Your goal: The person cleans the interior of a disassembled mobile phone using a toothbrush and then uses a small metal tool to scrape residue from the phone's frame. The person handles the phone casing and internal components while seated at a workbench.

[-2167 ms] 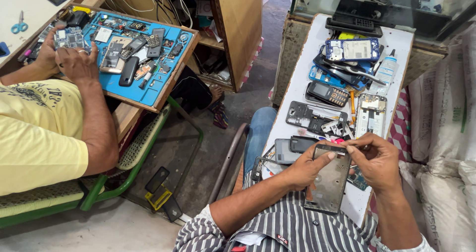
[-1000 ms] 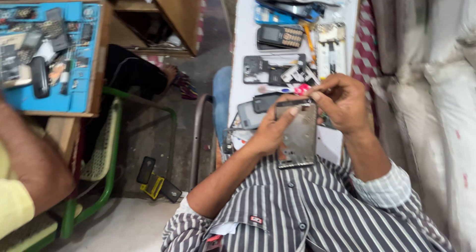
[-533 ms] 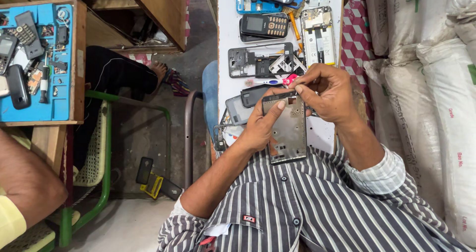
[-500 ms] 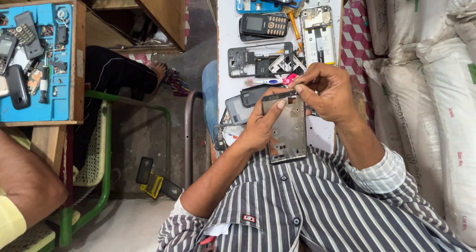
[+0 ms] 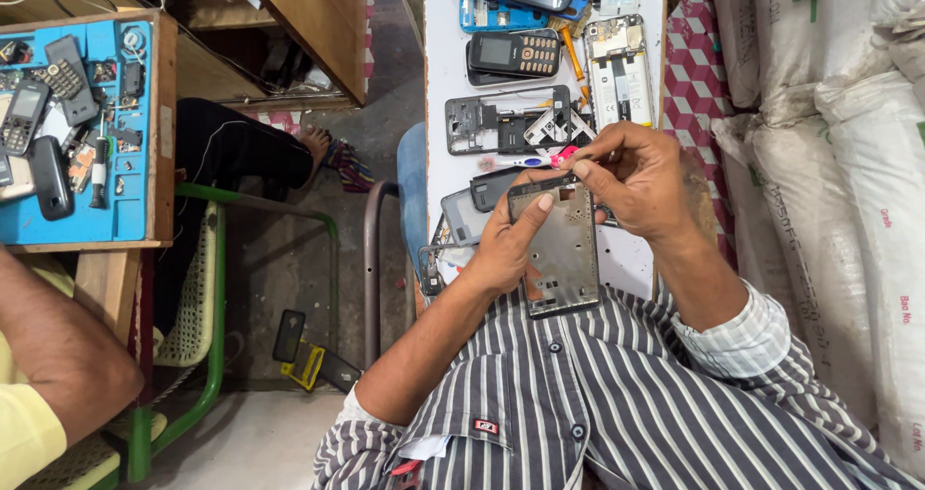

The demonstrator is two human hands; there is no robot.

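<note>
My left hand (image 5: pixel 506 244) grips the left edge of a grey metal phone frame (image 5: pixel 562 254), thumb lying across its top. My right hand (image 5: pixel 636 177) is pinched at the frame's upper right corner, and a pink-handled tool (image 5: pixel 561 155) shows just above its fingertips. Whether those fingers grip the tool or a small part, I cannot tell. Both hands hover over the near end of a narrow white table (image 5: pixel 441 66), above my striped shirt.
The white table carries a black keypad phone (image 5: pixel 515 54), opened phone housings (image 5: pixel 496 122) and a bare circuit frame (image 5: pixel 621 58). White sacks (image 5: pixel 829 162) stack at right. At left, another person's arm (image 5: pixel 58 345) rests by a blue tray (image 5: pixel 106 222) of phones; a green chair (image 5: pixel 207 288) stands between.
The view has swung right and down, so the other person's blue tray slid to the left edge. My hands kept hold of the grey frame, with the right hand staying at its top corner.
</note>
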